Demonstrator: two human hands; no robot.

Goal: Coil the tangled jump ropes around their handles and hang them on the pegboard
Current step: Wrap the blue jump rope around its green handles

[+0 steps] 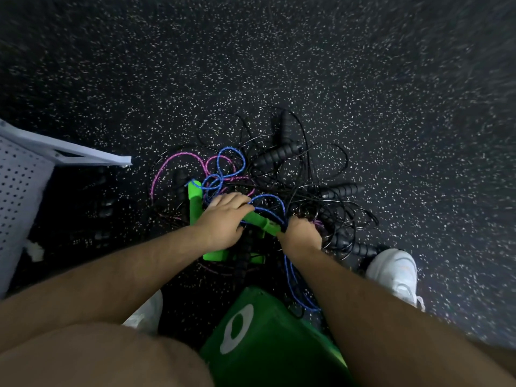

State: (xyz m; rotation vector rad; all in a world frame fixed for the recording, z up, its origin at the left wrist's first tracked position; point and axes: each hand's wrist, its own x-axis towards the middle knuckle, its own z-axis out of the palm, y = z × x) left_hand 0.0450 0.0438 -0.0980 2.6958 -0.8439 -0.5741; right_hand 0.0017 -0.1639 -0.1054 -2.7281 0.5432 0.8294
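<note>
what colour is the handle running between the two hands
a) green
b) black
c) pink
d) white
a: the handle held under the left hand and reaching to the right hand is bright green. The blue rope loops off it into the right fist.

green handles (195, 191) — blue rope (231, 160), pink rope (170, 160) — speckled black floor (363, 79)

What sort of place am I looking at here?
Probably a gym or fitness room: speckled black rubber floor, a tangled pile of jump ropes, and a white pegboard at the left.
</note>
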